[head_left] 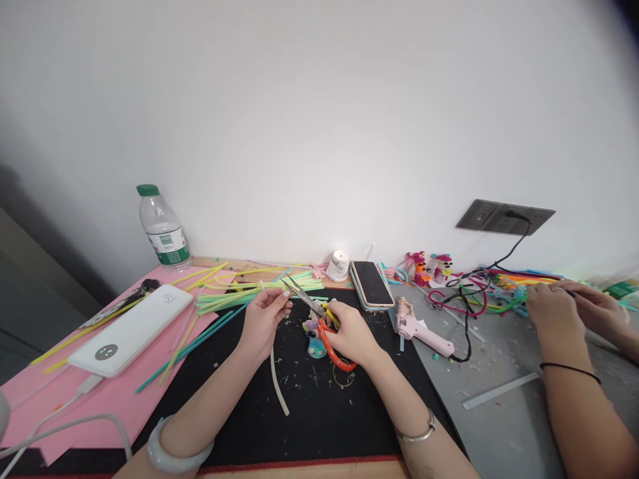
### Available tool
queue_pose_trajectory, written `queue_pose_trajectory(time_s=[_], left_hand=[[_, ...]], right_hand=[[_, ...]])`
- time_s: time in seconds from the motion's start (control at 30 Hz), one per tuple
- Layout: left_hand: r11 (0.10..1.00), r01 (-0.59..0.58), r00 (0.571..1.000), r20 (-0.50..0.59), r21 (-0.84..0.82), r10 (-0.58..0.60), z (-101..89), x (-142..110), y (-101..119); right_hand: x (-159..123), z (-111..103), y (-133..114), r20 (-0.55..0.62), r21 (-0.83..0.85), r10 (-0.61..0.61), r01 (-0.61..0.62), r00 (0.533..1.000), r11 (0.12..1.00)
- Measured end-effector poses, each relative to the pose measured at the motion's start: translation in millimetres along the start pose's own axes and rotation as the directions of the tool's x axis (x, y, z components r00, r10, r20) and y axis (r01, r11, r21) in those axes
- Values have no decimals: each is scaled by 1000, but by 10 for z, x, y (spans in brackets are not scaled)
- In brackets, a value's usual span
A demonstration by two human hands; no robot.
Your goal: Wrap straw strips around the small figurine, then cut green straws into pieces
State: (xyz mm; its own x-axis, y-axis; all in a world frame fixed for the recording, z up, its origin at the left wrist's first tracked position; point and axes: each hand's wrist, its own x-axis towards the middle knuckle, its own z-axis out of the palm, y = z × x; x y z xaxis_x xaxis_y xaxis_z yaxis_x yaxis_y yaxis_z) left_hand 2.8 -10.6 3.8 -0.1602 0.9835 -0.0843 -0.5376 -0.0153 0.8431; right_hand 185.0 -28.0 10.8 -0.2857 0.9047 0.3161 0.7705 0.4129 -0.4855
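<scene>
My left hand (264, 319) is closed in a pinch, holding a cream pipe cleaner (277, 386) whose long end hangs down over the black mat (239, 419). In my right hand (352, 329) are scissors (335, 349) with orange and yellow handles. Their blades point up and left, beside my left fingertips, and look slightly parted. Whether they touch the pipe cleaner I cannot tell. Behind the scissors stands a small figure with a blue base (316, 348), partly hidden by the handles. Small clippings lie scattered on the mat below my hands.
Yellow, green and blue pipe cleaners (214, 305) lie left of centre. A white power bank (132, 329) rests on pink sheets. Rightward are a phone (372, 284), a pink glue gun (424, 332) with its cord, and another person's hands (554, 309). A bottle (162, 229) stands back left.
</scene>
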Motion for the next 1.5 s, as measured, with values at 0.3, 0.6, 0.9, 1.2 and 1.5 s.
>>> queue_pose_trajectory(time_s=[0.3, 0.6, 0.9, 1.2, 1.5], left_hand=[[1000, -6, 1000, 4, 25, 6, -2, 5, 0], [863, -288, 957, 151, 416, 246, 7, -32, 69], [814, -315, 949, 135, 487, 287, 1, -28, 87], [875, -256, 967, 115, 410, 229, -36, 26, 49], [813, -298, 954, 179, 500, 240, -13, 5, 49]], right_hand=[[8, -18, 3, 4, 37, -16, 16, 1000, 999], [6, -16, 34, 26, 106, -7, 4, 1000, 994], [6, -11, 36, 73, 154, -17, 6, 997, 988], [-13, -24, 90, 167, 206, 54, -88, 984, 975], [7, -14, 86, 139, 165, 39, -62, 989, 984]])
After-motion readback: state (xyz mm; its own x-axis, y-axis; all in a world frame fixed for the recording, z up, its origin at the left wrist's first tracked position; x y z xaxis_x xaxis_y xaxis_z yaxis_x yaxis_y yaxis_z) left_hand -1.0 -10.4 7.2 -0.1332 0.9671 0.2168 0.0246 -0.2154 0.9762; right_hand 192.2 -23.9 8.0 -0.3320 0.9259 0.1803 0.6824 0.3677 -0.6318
